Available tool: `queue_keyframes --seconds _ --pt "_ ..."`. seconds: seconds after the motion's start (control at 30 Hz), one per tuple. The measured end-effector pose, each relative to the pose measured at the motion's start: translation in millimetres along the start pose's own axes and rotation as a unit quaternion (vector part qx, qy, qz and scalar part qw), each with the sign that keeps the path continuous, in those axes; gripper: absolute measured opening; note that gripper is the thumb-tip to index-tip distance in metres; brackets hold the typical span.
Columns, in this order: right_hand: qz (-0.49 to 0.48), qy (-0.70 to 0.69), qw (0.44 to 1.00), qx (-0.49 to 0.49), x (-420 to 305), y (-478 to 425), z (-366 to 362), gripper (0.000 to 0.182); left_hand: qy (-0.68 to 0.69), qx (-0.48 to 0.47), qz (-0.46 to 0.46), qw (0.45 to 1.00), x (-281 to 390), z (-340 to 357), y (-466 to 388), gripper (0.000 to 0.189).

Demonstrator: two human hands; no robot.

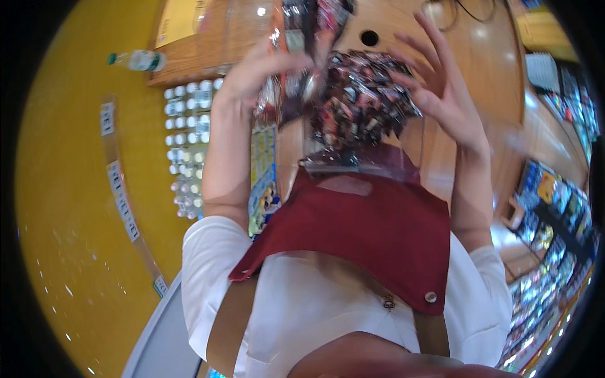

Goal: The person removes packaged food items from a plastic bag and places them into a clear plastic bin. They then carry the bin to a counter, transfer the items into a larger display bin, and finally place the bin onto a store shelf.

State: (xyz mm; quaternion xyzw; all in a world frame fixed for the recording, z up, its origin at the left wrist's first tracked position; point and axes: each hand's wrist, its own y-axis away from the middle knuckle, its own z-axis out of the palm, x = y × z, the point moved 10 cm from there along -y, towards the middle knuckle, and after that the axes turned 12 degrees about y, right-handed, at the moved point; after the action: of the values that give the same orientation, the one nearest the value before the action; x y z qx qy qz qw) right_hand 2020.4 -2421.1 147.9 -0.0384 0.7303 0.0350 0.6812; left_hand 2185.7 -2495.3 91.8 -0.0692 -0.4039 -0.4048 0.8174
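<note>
A clear plastic bag full of small dark and red wrapped pieces [361,101] lies on the wooden counter, against the red apron [368,217]. My left hand [264,71], at the left of the picture, is on long shiny packets in dark, orange and clear film [295,52]; blur hides how its fingers meet them. On the right, my right hand [435,85] is raised beside the bag with its fingers spread and nothing in them. Which side is left or right is read from the picture: the wearer's chest is at the bottom.
A bottle with a green cap [137,60] lies at the counter's left edge. Rows of white-capped bottles [191,123] stand below. A round hole [369,38] and cables [461,9] are at the far side; stocked shelves [548,283] stand at right.
</note>
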Motion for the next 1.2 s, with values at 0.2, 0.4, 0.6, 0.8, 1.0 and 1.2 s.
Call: queue_keyframes --seconds 0.2,0.4,0.6,0.8,1.0,1.2 --pt "-0.071 0.271 0.956 -0.082 -7 7 6 0.086 -0.074 -0.156 -0.044 0.984 -98 86 -2 0.08" --pt "-0.144 0.334 0.918 -0.157 17 31 9 0.054 -0.336 -0.014 0.134 0.932 -138 76 2 0.09" --pt "-0.145 0.346 0.913 -0.161 34 19 2 0.046 -0.48 0.025 0.25 0.841 -126 85 4 0.104" --pt "-0.167 0.377 0.898 -0.151 37 35 -4 0.057 -0.474 -0.02 0.19 0.86 -123 94 15 0.111" --pt "-0.129 0.437 0.89 -0.012 4 57 -29 0.049 -0.437 -0.028 0.03 0.899 -118 71 43 0.106" --pt "0.113 0.4 0.898 -0.143 40 82 21 0.012 -0.549 -0.017 0.101 0.83 -106 70 30 0.077"
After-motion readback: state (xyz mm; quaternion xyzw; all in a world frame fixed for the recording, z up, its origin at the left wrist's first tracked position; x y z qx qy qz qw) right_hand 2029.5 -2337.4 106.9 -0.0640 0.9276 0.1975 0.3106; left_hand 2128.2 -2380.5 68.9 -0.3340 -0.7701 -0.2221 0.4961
